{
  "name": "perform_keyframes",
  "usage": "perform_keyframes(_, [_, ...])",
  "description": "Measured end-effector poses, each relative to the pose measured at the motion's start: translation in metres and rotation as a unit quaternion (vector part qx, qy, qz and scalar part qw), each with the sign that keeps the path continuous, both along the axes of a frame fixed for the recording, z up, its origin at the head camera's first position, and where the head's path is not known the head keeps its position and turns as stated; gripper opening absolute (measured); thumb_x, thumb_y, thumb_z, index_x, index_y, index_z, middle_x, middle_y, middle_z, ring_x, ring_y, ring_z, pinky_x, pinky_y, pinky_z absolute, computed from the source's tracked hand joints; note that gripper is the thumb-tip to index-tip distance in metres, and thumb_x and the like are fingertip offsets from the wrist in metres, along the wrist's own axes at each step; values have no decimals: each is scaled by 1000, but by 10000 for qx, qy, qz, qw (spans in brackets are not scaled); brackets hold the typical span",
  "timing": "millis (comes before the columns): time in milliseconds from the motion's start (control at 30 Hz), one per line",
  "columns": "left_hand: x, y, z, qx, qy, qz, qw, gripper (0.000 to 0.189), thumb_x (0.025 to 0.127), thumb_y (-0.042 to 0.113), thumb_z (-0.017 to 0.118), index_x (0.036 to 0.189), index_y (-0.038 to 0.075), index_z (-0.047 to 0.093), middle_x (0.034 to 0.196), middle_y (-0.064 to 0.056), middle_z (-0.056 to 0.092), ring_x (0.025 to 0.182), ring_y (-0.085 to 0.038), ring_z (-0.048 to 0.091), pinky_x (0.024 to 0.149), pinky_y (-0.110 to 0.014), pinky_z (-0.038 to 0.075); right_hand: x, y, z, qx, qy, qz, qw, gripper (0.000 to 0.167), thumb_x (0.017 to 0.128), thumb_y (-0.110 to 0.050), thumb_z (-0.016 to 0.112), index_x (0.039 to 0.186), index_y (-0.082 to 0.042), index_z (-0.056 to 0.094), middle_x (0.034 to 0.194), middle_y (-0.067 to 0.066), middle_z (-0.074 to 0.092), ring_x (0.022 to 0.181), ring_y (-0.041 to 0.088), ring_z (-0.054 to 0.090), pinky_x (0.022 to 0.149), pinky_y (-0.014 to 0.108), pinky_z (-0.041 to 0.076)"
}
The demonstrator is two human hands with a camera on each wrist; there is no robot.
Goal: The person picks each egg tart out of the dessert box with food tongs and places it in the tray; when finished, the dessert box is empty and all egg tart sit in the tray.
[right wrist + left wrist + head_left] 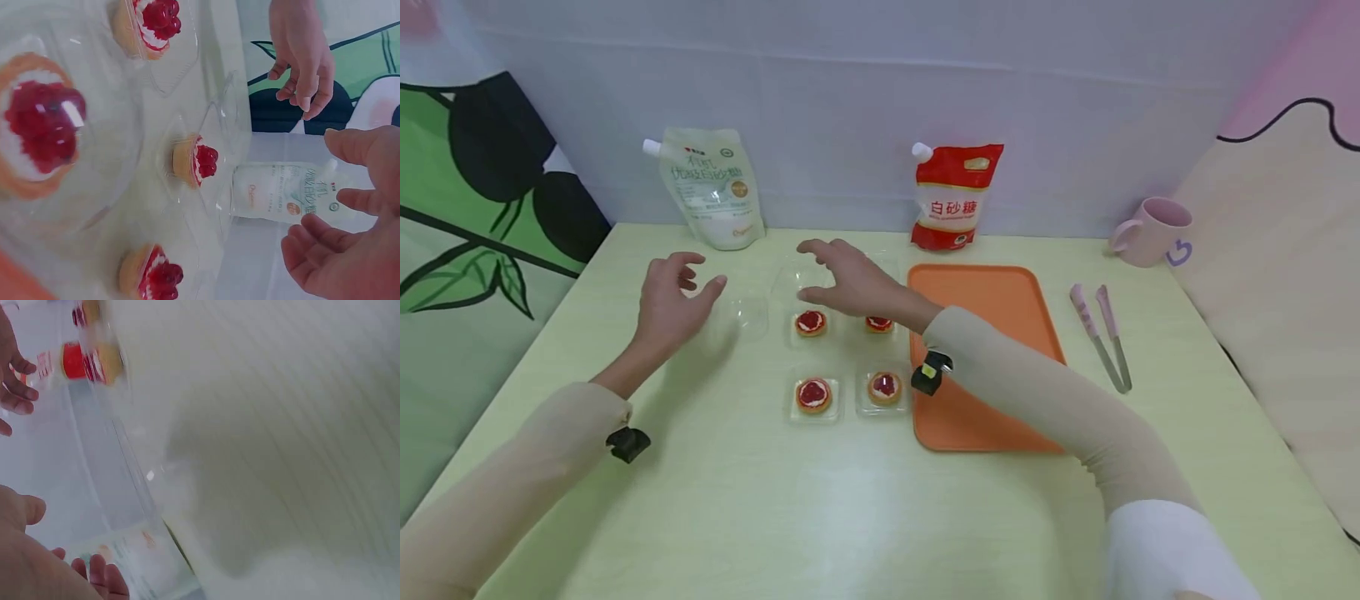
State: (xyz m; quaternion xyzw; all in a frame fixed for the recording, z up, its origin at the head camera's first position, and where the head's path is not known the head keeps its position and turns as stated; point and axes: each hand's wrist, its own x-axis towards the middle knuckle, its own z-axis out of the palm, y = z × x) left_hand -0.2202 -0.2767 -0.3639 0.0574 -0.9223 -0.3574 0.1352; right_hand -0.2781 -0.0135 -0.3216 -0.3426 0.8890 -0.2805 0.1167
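Several small fruit tarts with red topping sit in clear plastic boxes mid-table: front left tart (813, 395), front right tart (884, 387), back left tart (810, 322) and back right tart (878, 324), partly hidden by the right forearm. My right hand (857, 279) hovers just behind the back left tart, fingers and thumb spread apart, holding nothing. My left hand (672, 302) is in the air further left, thumb apart from loosely bent fingers, also without anything in it. Beside it lies a clear plastic piece (750, 318). In the right wrist view, clear plastic covers the nearest tart (47, 122).
An orange tray (985, 292) lies under the right forearm. At the back stand a pale spouted pouch (713, 192) and a red-and-white pouch (957, 200). A pink mug (1150, 233) and two pink-handled knives (1101, 337) are on the right.
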Motion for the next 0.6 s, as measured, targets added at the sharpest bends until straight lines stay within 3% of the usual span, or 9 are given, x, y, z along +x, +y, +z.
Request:
perform_keyframes(67, [5, 14, 1, -45, 276, -234, 9993, 47, 96, 29, 64, 131, -1, 54, 117, -24, 46, 104, -40, 52, 84, -38, 37, 3, 12, 0, -144, -118, 5, 9998, 65, 96, -34, 67, 151, -17, 38, 140, 10, 53, 126, 23, 54, 102, 37, 47])
perform_keyframes(167, [13, 34, 2, -46, 365, -673, 9971, 45, 94, 26, 67, 129, 1, 56, 119, -23, 46, 106, -39, 52, 86, -40, 37, 10, 29, -1, -235, -252, 40, 9994, 66, 95, -31, 68, 151, -14, 38, 137, 14, 55, 121, 29, 59, 100, 38, 49])
perform_keyframes(433, [25, 77, 1, 166, -45, -1953, 9806, 50, 88, 23, 76, 131, 6, 58, 125, -17, 50, 114, -35, 56, 95, -55, 44, 33, 66, -9, 7, -411, -410, 9983, 75, 90, -38, 74, 151, -16, 38, 140, 12, 54, 128, 31, 53, 98, 43, 51])
perform_keyframes(600, [31, 97, -1, 112, -747, -2560, 9637, 64, 83, 27, 81, 139, 16, 53, 136, -12, 43, 125, -34, 50, 104, -58, 42, 43, 82, -16, 222, -551, -512, 9969, 86, 81, -39, 82, 151, -15, 37, 141, 12, 55, 129, 30, 52, 100, 45, 50])
